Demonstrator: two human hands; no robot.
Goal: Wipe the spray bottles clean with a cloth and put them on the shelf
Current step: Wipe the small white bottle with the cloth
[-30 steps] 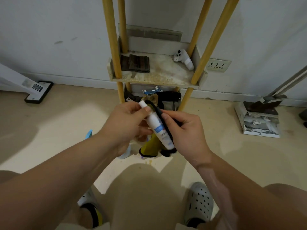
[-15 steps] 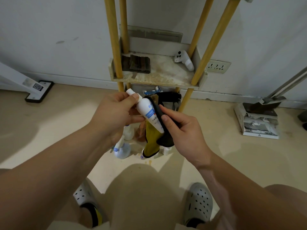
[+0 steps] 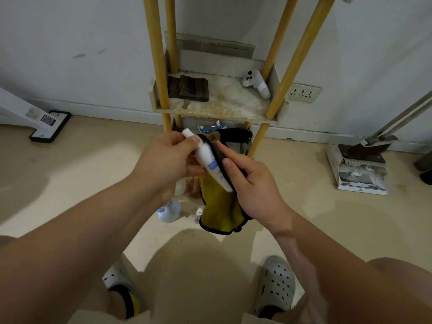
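My left hand [image 3: 167, 160] grips the top end of a small white spray bottle [image 3: 208, 160] with a blue label, held tilted in front of the shelf. My right hand [image 3: 250, 183] holds a yellow cloth with a black edge [image 3: 219, 206] wrapped against the bottle's right side, thumb pressing on it. The cloth's loose end hangs below both hands. The wooden shelf [image 3: 224, 106] with yellow poles stands just behind. On the floor under my hands are a round bluish-white spray bottle [image 3: 169, 210], a tiny bottle [image 3: 198, 213] and a pale bottle [image 3: 180, 187], partly hidden.
The shelf board carries a folded dark cloth [image 3: 191, 88] and a white controller [image 3: 256, 84]. Clutter fills the lower tier [image 3: 231, 134]. A dustpan with broom [image 3: 360, 169] lies at the right, a mop base [image 3: 50, 125] at the left. My shoes [image 3: 274, 286] are below.
The bottle has shifted slightly up and left between my hands, and the cloth has slid along it. The hanging end of the cloth now shows more fully.
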